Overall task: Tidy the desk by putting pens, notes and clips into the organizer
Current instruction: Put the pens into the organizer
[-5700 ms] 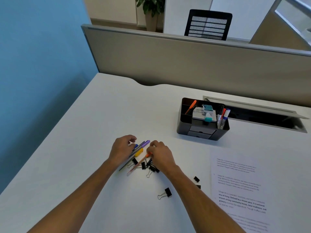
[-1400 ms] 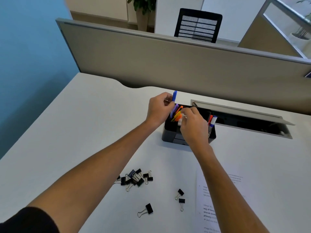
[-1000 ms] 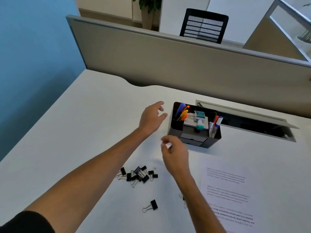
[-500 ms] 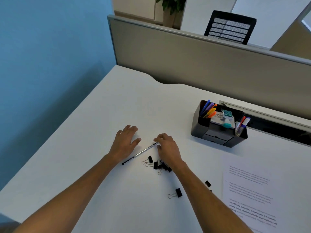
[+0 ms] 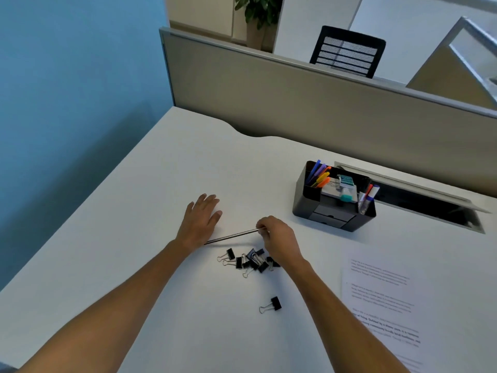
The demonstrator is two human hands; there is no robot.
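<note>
A thin dark pen (image 5: 231, 236) lies slanted on the white desk (image 5: 134, 211). My right hand (image 5: 277, 238) pinches its right end. My left hand (image 5: 200, 220) rests flat and open on the desk, its wrist over the pen's left end. Just below the pen lies a pile of several black binder clips (image 5: 250, 261), and one more binder clip (image 5: 271, 305) lies apart, nearer me. The black organizer (image 5: 333, 211) stands to the right and holds coloured pens (image 5: 318, 175) in its left compartment, a note pad, and markers on its right side.
A printed paper sheet (image 5: 384, 300) lies at the right near me. Behind the organizer is an open cable tray slot (image 5: 430, 205). A beige partition (image 5: 295, 103) closes the desk's far edge, and the blue wall is on the left.
Both hands left the organizer, where the coloured pens now stand, and came back to the clips. My right hand has closed on the end of the thin dark pen.
</note>
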